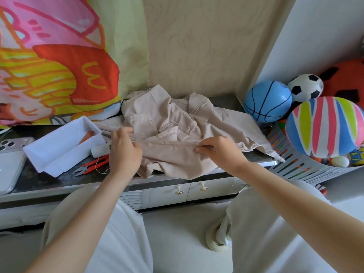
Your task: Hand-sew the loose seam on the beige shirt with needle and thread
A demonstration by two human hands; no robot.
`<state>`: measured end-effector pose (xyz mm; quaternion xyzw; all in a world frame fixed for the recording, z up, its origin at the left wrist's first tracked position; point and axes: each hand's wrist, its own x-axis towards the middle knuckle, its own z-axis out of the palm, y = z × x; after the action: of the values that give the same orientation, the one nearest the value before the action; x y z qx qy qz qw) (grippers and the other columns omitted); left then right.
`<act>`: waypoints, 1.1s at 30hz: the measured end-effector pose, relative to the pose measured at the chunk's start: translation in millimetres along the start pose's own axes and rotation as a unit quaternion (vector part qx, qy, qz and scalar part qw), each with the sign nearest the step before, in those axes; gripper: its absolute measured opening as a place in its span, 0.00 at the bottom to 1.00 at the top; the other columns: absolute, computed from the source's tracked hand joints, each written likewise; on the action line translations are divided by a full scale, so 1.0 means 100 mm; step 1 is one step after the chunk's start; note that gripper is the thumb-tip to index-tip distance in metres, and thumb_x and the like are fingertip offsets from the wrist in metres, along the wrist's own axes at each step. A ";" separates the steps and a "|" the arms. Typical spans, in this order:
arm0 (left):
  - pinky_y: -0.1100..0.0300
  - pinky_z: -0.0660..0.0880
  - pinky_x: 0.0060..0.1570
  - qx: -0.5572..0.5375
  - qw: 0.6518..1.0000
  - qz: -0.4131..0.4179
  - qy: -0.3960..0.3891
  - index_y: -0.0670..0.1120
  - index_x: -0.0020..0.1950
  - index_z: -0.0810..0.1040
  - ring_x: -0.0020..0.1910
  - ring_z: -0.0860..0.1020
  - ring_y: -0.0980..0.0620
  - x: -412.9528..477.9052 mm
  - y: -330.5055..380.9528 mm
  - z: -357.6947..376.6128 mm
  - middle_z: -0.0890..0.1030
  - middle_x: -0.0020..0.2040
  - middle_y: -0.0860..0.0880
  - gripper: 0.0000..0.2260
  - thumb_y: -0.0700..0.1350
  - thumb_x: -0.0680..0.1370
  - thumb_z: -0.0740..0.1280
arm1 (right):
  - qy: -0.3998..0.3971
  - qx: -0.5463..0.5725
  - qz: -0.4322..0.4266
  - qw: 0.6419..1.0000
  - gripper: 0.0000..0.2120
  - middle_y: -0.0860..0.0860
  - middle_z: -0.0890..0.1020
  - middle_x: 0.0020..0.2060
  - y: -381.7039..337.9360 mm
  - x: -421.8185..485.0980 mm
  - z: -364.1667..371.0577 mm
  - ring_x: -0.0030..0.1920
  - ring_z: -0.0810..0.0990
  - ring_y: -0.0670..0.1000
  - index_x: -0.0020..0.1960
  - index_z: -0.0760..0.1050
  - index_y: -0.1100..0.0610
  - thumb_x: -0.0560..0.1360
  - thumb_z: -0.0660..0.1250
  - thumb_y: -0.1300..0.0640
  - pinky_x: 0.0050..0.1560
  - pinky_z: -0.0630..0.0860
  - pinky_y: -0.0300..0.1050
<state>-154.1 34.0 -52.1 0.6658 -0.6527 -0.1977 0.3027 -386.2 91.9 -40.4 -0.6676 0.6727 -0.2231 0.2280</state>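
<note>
The left hand [125, 151] and right hand [221, 152] each pinch a stretched fold of the beige shirt [169, 117], crumpled on the dark tabletop [39, 180]; orange snips [92, 165] and a thread spool [100, 150] lie just left.

You are at home, in a lived-in room with toys about.
You sit at a low cabinet [39, 175] with knobbed drawers [165, 194] against patterned wallpaper [197, 46]. A cartoon-print cloth [59, 66] hangs on your left. On your right a plastic basket [291, 164] holds a toy basketball [267, 101], a football [305, 87] and a striped ball [325, 127].
</note>
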 end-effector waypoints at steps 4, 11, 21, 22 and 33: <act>0.57 0.64 0.58 -0.001 0.980 0.200 0.007 0.40 0.61 0.71 0.61 0.70 0.45 -0.14 0.40 0.03 0.72 0.60 0.42 0.16 0.32 0.74 0.62 | -0.002 -0.011 -0.001 1.000 0.08 0.52 0.85 0.43 -0.01 0.02 -0.02 0.47 0.80 0.55 0.49 0.83 0.52 0.77 0.66 0.52 0.50 0.76 0.53; 0.57 0.65 0.59 0.005 0.947 0.209 -0.245 0.43 0.69 0.63 0.64 0.70 0.46 -0.28 0.70 0.50 0.72 0.64 0.43 0.17 0.47 0.82 0.56 | -0.004 -0.032 -0.029 0.999 0.10 0.52 0.84 0.39 -0.02 0.03 -0.04 0.41 0.80 0.55 0.48 0.83 0.54 0.75 0.62 0.60 0.45 0.77 0.54; 0.53 0.71 0.46 -0.031 0.944 0.281 -0.171 0.44 0.46 0.74 0.47 0.74 0.48 -0.08 0.54 0.39 0.73 0.45 0.53 0.02 0.41 0.78 0.64 | 0.013 -0.012 0.001 1.000 0.07 0.50 0.84 0.42 0.19 -0.06 -0.22 0.44 0.79 0.52 0.48 0.83 0.54 0.76 0.67 0.53 0.47 0.75 0.49; 0.55 0.70 0.45 -0.038 0.945 0.279 -0.164 0.44 0.45 0.74 0.46 0.74 0.49 -0.07 0.53 0.38 0.73 0.44 0.54 0.03 0.41 0.78 0.65 | 0.018 -0.017 0.000 1.000 0.08 0.50 0.84 0.42 0.21 -0.06 -0.23 0.43 0.79 0.51 0.49 0.83 0.54 0.77 0.66 0.54 0.46 0.74 0.48; 0.67 0.66 0.35 0.003 0.973 0.206 -0.102 0.47 0.45 0.81 0.40 0.75 0.53 -0.10 0.47 0.31 0.82 0.39 0.53 0.08 0.48 0.78 0.65 | -0.034 -0.041 0.009 0.999 0.12 0.50 0.83 0.54 0.43 -0.15 -0.17 0.54 0.80 0.50 0.59 0.75 0.56 0.78 0.64 0.52 0.53 0.74 0.41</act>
<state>-210.3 40.6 -45.2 0.4946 -0.8036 -0.1960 0.2668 -430.8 106.8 -53.3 -0.6775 0.6791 -0.1704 0.2255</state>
